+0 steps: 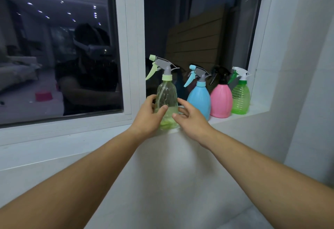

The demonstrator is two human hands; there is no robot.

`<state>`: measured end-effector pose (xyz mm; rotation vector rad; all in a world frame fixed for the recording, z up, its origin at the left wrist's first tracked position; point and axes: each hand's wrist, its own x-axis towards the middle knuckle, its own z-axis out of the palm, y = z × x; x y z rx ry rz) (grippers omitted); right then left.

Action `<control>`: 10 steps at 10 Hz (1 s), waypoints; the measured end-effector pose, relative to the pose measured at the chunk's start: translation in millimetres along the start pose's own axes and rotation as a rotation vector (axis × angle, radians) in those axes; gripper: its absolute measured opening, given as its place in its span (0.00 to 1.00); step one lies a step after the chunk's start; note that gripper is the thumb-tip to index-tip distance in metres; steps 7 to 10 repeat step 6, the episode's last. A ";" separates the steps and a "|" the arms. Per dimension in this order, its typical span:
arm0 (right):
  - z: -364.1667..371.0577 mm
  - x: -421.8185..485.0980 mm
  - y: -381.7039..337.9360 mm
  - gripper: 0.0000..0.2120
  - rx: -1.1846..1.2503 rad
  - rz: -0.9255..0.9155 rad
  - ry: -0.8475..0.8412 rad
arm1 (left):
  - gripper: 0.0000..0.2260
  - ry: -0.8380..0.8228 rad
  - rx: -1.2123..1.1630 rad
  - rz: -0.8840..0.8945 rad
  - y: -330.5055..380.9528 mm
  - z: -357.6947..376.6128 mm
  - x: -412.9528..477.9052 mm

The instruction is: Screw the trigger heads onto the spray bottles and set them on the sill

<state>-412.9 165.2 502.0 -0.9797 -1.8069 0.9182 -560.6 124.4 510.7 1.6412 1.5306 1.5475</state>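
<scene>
The pale yellow-green translucent plastic spray bottle [167, 100] with a grey-and-lime trigger head [161, 66] is seen upright on the white window sill [253, 108], at the left end of a row. Its long axis is vertical; the trigger lever is pointed left. The head appears seated on the neck, though tightness cannot be judged.

The left hand [149, 115] is wrapped around the bottle's lower left side, thumb laid across the front, so the bottle is held. The right hand [189, 117] is spread, fingers apart, just beside the bottle's right flank; contact cannot be told, nothing is clamped in it. The bottle lies directly ahead of and between both hands, with the left one nearer.

To the right, set on the same sill: an opaque light-blue bottle [198, 100] with a blue trigger, an opaque pink bottle [221, 101] with a black head, a ribbed clear green bottle [240, 99] with a white head. All four look capped. Letting go is judged as the remaining step, straight back toward the body.
</scene>
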 end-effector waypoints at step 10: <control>-5.3 -10.0 -6.1 0.30 -0.034 0.021 0.013 | 0.32 0.079 0.126 -0.063 -14.1 3.3 3.3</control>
